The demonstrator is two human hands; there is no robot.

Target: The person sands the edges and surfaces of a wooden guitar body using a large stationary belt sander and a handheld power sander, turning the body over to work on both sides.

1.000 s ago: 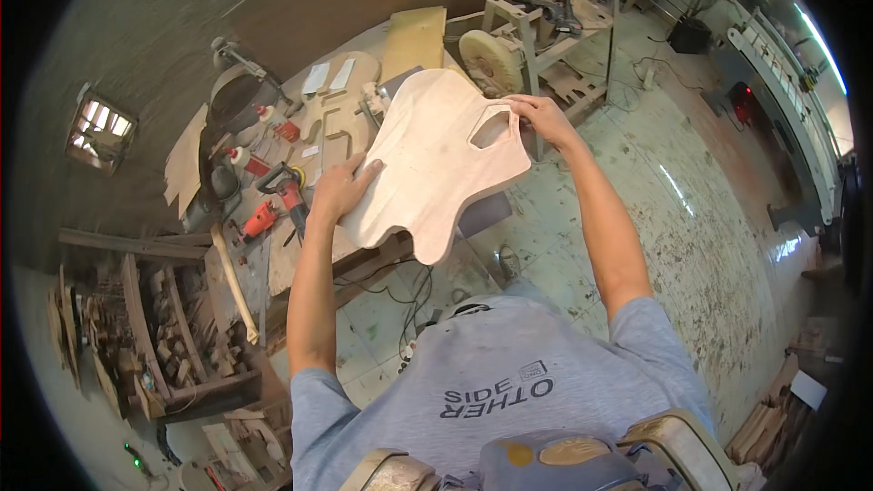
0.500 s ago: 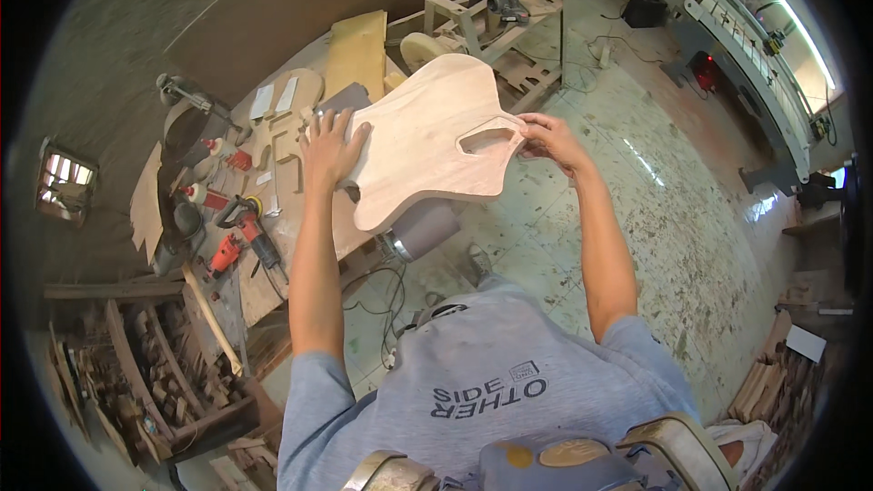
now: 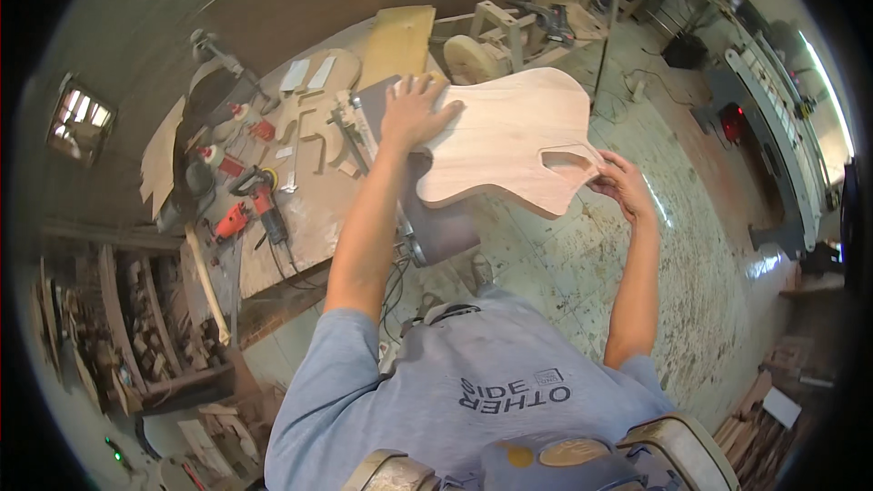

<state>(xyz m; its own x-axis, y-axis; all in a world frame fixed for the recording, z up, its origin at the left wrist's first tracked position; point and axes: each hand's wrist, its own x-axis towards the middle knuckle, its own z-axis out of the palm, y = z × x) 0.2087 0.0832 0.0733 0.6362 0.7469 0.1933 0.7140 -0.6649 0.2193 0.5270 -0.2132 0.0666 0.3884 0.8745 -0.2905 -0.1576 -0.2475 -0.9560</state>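
Observation:
A pale, unfinished wooden guitar body [image 3: 509, 127] with an angular cutout near its right end lies over a belt sander [image 3: 446, 235]. The sander's dark grey belt shows at the body's left end and below its near edge. My left hand [image 3: 418, 112] rests flat on the left end of the wood, fingers spread. At the opposite end, beside the cutout, my right hand [image 3: 623, 184] grips the rim between thumb and fingers. The contact between wood and belt is hidden under the body.
A workbench [image 3: 314, 223] on the left carries a red-and-black power tool [image 3: 264, 205], red-capped bottles [image 3: 221, 160] and wooden templates [image 3: 314, 141]. Scrap wood fills a crate [image 3: 155, 327] at lower left. A long machine [image 3: 773, 145] stands at far right, across the dusty floor [image 3: 700, 282].
The guitar body has moved right, with both hands travelling along on it. More of the sander's belt shows at its left end. The whole view has also shifted somewhat.

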